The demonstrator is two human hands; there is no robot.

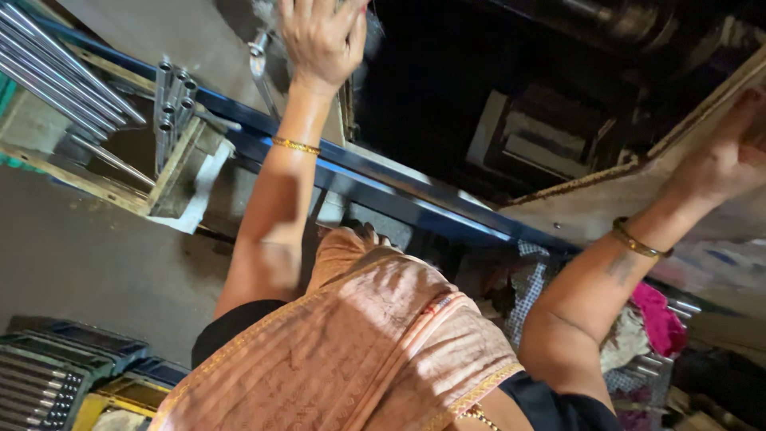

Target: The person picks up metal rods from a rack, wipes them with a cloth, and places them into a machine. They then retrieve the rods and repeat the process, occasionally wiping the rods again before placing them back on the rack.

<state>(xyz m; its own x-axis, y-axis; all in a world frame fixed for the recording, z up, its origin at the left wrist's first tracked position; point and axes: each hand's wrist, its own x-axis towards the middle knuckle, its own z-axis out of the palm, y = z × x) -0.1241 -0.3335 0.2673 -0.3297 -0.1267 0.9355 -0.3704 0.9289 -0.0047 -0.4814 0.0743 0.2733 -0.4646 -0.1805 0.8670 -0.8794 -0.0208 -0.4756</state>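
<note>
At top centre of the head view, the left hand (321, 36) was spread open, fingers loose, over a metal lever (262, 68), contact unclear. The right hand (730, 156) lay flat and open on the worn machine panel (606, 203), clamping nothing. At left, a wooden tray (171, 172) held steel rods (60, 76) and short tubes (171, 100). Lower left, a blue crate (48, 371) held more rods.

No labels, signs or screens show anywhere in the view. The only container-like things are stacked plastic crates (72, 363) at about eight o'clock, dark blue-grey with ribbed slatted sides, and beside them toward seven o'clock a yellow crate (132, 397) of similar shape, partly cut off by the lower edge. Whether they hold anything cannot be told.
</note>
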